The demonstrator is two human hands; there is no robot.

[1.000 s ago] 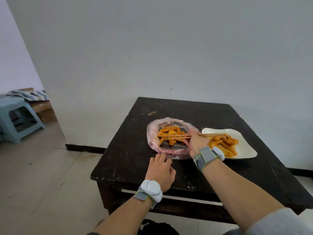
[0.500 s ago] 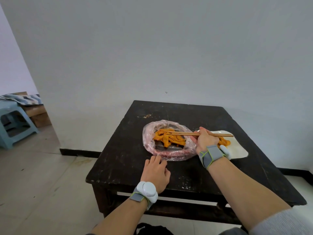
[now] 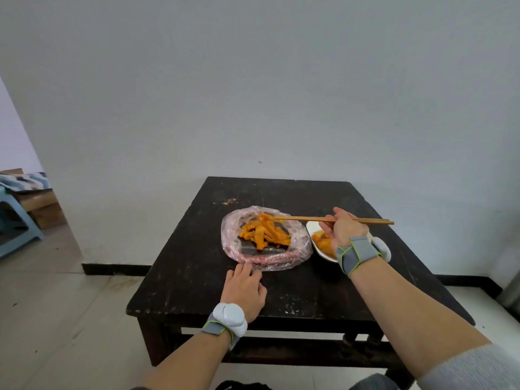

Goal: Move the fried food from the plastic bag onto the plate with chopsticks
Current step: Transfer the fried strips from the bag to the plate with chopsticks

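A clear pinkish plastic bag (image 3: 235, 243) lies spread open on the black table (image 3: 281, 192), with a pile of orange fried food (image 3: 264, 232) in its middle. My right hand (image 3: 342, 230) grips wooden chopsticks (image 3: 309, 219) held level, their tips at the top of the pile, which lifts toward them. Right of the bag, a white plate (image 3: 311, 228) with a few fried pieces (image 3: 323, 243) is mostly hidden behind my right hand and wrist. My left hand (image 3: 244, 287) rests on the table, fingertips touching the bag's near edge.
The table stands against a plain white wall. A blue plastic stool (image 3: 14, 220) and a cardboard box (image 3: 42, 205) sit on the tiled floor at far left. Both wrists wear grey bands with white devices.
My right hand has risen and shifted right over the plate. The chopstick tips have moved from deep across the pile to its top, drawing fried pieces upward. My left hand stays at the bag's edge.
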